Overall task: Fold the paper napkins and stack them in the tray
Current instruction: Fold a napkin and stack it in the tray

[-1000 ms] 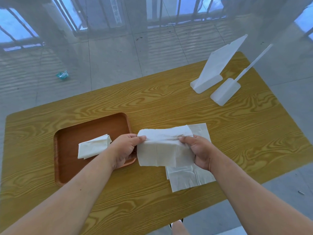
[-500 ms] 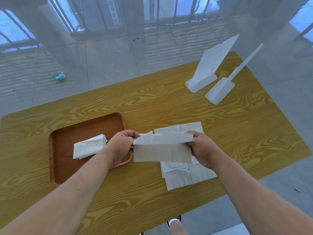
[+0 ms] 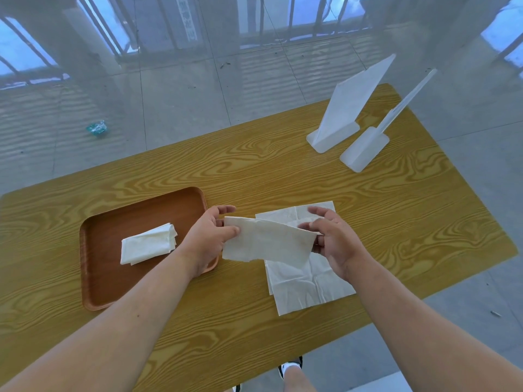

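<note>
I hold a white paper napkin [image 3: 266,241], folded into a long strip, in the air above the table. My left hand [image 3: 210,236] pinches its left end between thumb and fingers. My right hand [image 3: 331,239] pinches its right end, with the upper fingers spread. Under the strip lie unfolded white napkins [image 3: 305,281], flat on the wood. A brown tray [image 3: 99,278] sits to the left, with one folded napkin [image 3: 148,247] in it. My left wrist covers the tray's near right corner.
The wooden table [image 3: 396,222] carries two white plastic stands [image 3: 339,120] [image 3: 365,151] at its far right. The table's near edge runs close below the flat napkins. A shoe [image 3: 288,369] shows on the grey tiled floor below.
The napkin went from a wide half-fold to a narrow strip, folded over lengthwise. Both hands now hold its ends a little higher, and my right fingers have spread open at the top.
</note>
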Tool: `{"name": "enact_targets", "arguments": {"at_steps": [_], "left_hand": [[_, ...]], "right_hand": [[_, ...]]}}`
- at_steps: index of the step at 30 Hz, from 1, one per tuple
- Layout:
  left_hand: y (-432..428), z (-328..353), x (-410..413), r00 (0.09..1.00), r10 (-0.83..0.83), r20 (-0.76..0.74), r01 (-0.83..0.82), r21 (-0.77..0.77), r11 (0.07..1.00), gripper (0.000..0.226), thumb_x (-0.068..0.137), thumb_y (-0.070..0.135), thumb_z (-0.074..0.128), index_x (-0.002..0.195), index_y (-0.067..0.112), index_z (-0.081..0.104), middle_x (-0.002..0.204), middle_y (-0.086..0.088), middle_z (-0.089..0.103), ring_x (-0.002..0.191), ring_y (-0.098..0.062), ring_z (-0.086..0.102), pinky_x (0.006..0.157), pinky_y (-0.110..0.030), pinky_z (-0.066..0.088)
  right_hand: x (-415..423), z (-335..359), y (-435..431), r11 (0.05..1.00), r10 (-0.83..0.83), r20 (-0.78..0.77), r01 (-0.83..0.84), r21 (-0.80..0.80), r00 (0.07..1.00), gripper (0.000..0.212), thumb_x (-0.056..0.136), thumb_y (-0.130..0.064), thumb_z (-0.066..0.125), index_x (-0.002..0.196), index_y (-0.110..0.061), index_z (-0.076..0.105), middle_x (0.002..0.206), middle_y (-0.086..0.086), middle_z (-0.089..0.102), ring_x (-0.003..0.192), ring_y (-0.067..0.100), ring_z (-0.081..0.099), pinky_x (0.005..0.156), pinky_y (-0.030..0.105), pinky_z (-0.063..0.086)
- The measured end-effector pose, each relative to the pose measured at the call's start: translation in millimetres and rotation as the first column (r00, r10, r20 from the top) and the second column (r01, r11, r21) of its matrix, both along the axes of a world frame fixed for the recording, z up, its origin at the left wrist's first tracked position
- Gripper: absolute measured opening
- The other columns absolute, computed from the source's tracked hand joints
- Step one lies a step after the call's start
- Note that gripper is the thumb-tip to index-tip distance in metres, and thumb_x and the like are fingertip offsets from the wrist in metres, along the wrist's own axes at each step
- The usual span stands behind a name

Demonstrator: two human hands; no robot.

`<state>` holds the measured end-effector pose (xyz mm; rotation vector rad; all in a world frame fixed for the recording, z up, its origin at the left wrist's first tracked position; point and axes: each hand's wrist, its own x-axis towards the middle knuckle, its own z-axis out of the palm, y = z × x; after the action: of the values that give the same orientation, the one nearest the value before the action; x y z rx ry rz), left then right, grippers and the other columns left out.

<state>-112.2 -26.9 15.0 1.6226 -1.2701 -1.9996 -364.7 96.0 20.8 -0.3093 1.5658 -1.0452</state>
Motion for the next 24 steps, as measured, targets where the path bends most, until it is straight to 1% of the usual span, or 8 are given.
{"name": "enact_targets", "arguments": {"at_steps": [5,12,14,16,18,20,22,24], "left_hand": [[2,3,-4,0.977,0.151,-0.150,-0.112,0.245,0.963,0.042,0.096,0.001,0.069,0.130,0.024,0.061,0.112,-0.013,0.080,0.089,-0.027,0.079,0.064,-0.041,0.063],[7,13,-13,0.908,0.312,-0.281,-0.190,0.388,0.902,0.038,0.095,0.002,0.069,0.130,0.015,0.059,0.098,-0.011,0.081,0.081,-0.026,0.078,0.061,-0.038,0.064],[7,17,-15,0.888,0.347,-0.301,-0.206,0.415,0.886,0.038,0.095,0.001,0.069,0.129,0.013,0.060,0.095,-0.011,0.082,0.081,-0.027,0.079,0.061,-0.037,0.064],[6,21,-15,0.874,0.366,-0.320,-0.211,0.428,0.879,0.040,0.094,0.000,0.069,0.130,0.012,0.059,0.096,-0.012,0.081,0.081,-0.028,0.079,0.060,-0.036,0.064],[5,24,-15,0.880,0.350,-0.321,-0.203,0.412,0.888,0.042,0.093,0.000,0.070,0.132,0.012,0.059,0.101,-0.014,0.079,0.083,-0.028,0.079,0.062,-0.037,0.065],[4,27,-14,0.897,0.312,-0.312,-0.191,0.364,0.912,0.043,0.093,0.000,0.071,0.133,0.013,0.059,0.100,-0.013,0.080,0.084,-0.027,0.079,0.066,-0.037,0.065],[1,30,-12,0.911,0.267,-0.315,-0.169,0.306,0.937,0.044,0.093,0.000,0.072,0.133,0.014,0.059,0.097,-0.011,0.082,0.085,-0.025,0.079,0.071,-0.037,0.065],[0,33,-11,0.934,0.196,-0.297,-0.131,0.225,0.965,0.048,0.091,0.006,0.077,0.134,0.017,0.058,0.099,-0.008,0.081,0.085,-0.022,0.077,0.075,-0.038,0.064]], "right_hand": [[16,4,6,0.999,0.044,-0.577,-0.032,0.031,0.816,0.038,0.090,-0.033,0.060,0.128,-0.030,0.056,0.097,-0.010,0.066,0.068,0.000,0.062,0.059,0.023,0.052],[55,13,8,0.754,0.497,-0.760,-0.642,0.139,0.419,0.099,0.077,-0.077,0.069,0.157,-0.031,0.032,0.155,-0.015,0.039,0.143,0.007,0.031,0.113,0.025,0.028],[61,13,3,0.733,0.543,-0.726,-0.659,0.166,0.421,0.104,0.077,-0.075,0.073,0.161,-0.029,0.030,0.161,-0.014,0.036,0.149,0.010,0.026,0.120,0.029,0.027],[65,12,-2,0.764,0.506,-0.736,-0.630,0.140,0.450,0.082,0.086,-0.060,0.074,0.155,-0.027,0.043,0.156,-0.009,0.046,0.146,0.013,0.035,0.120,0.034,0.033],[65,12,-9,0.835,0.404,-0.763,-0.545,0.081,0.505,0.043,0.095,-0.035,0.072,0.136,-0.027,0.063,0.138,-0.008,0.063,0.130,0.012,0.053,0.105,0.033,0.046],[63,15,-14,0.915,0.290,-0.680,-0.402,-0.008,0.673,0.017,0.094,-0.023,0.069,0.109,-0.029,0.074,0.105,-0.016,0.074,0.096,0.002,0.064,0.077,0.025,0.051],[60,21,-18,0.949,0.213,-0.546,-0.304,-0.082,0.810,0.014,0.092,-0.019,0.069,0.096,-0.031,0.076,0.082,-0.017,0.075,0.069,0.000,0.062,0.059,0.020,0.046],[56,26,-21,0.966,0.158,-0.437,-0.230,-0.118,0.886,0.015,0.092,-0.015,0.069,0.094,-0.027,0.078,0.082,-0.005,0.078,0.068,0.006,0.061,0.060,0.026,0.047]]}}
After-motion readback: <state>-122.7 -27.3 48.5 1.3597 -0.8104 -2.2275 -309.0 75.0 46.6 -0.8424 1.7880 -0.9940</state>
